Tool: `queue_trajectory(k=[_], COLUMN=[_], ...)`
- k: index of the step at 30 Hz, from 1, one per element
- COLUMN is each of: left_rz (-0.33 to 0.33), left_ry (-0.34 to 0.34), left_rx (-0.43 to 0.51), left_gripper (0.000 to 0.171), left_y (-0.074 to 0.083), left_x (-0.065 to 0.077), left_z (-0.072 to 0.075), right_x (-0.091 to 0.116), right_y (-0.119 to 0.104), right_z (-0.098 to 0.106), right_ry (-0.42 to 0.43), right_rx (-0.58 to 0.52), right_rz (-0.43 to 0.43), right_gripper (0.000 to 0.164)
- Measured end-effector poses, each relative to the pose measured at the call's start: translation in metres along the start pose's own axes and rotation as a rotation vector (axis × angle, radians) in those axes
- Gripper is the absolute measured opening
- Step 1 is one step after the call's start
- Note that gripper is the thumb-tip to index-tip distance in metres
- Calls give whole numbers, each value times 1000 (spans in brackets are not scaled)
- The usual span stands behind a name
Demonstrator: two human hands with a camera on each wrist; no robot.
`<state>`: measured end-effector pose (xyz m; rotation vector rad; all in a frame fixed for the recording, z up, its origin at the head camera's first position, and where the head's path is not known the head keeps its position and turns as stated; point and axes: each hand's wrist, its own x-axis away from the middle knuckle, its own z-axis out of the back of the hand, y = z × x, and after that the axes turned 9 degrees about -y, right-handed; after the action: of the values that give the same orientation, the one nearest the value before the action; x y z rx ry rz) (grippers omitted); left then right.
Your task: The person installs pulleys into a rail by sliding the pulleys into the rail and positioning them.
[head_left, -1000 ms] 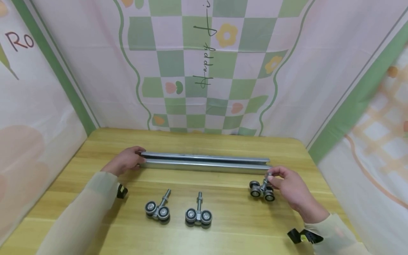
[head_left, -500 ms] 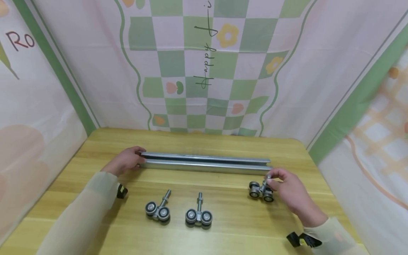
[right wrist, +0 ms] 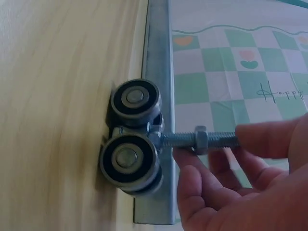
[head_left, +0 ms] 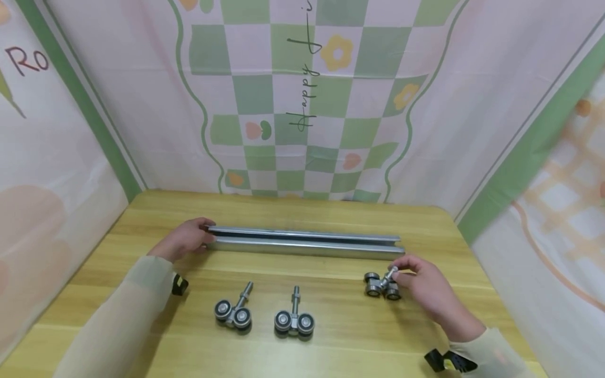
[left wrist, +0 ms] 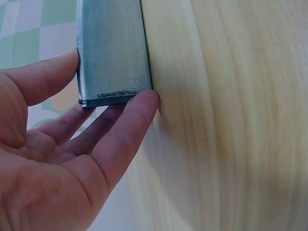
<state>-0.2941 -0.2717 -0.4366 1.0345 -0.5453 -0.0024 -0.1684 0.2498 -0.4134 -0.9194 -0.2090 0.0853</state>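
A silver metal track rail with a slot along its upper side lies across the table. My left hand grips its left end, with the thumb on one side and fingers at the end and opposite side in the left wrist view. Near the rail's right end, my right hand pinches the threaded bolt of a four-wheeled roller trolley. That trolley's wheels are close to the tabletop, and its bolt points up. Two similar roller trolleys lie in front of the rail: one at left, one mid-table.
The wood-grain table has a rounded far right corner. Printed cloth curtains with green checks hang behind it and along both sides. Black straps sit at both wrists over pale sleeves.
My right hand has moved slightly left and toward me, away from the rail, tilting the trolley so its wheels show more from above. The left hand and rail stay in place.
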Motion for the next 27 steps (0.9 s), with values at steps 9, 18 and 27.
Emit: queue_trajectory(k=[9,18,27], left_rz=[-1,-1,-8], left_ry=[-7,-18,-29], left_rx=[23,35,50], left_gripper=[57,58,59], left_y=[-2,-2,0], left_x=[1,0,1], left_z=[2,2,2], right_x=[-1,-2,-4], right_y=[3,5,6], right_z=[2,1,0], right_ry=[-32,-26,5], right_rx=[8,116,125], right_rz=[15,-16,-44], right_gripper=[36,31,30])
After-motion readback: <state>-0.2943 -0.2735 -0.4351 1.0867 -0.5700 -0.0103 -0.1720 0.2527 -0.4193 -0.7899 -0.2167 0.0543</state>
